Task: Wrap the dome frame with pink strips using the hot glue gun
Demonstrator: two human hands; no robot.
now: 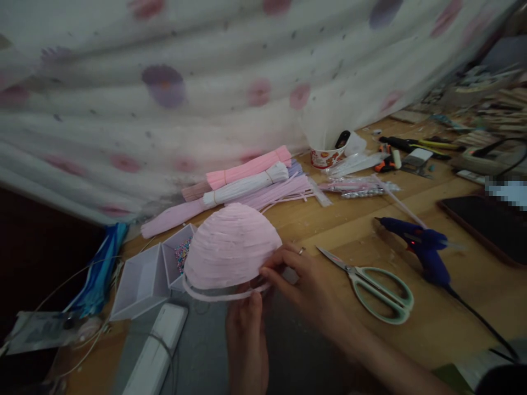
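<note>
A pink dome [233, 247], built up from rows of fuzzy pipe-cleaner-like strips, is held above the table's near side. My left hand [249, 329] is closed below its lower edge, with the thumb on a loose pink strip [222, 298] that curves along the rim. From the right, my right hand [294, 274] pinches at the dome's lower right edge, a ring on one finger. The strip hangs slightly apart from the rim at the front. Scissors [376, 291] with pale green handles lie partly spread to the right. A blue glue gun [426, 247] rests beyond them.
Bundles of pink, white and lilac strips [247, 181] lie by the floral curtain [206, 99]. White boxes [142, 280], one with coloured beads [181, 255], stand left of the dome. A white power strip [158, 351] is in front. A dark phone-like slab [486, 225] lies right.
</note>
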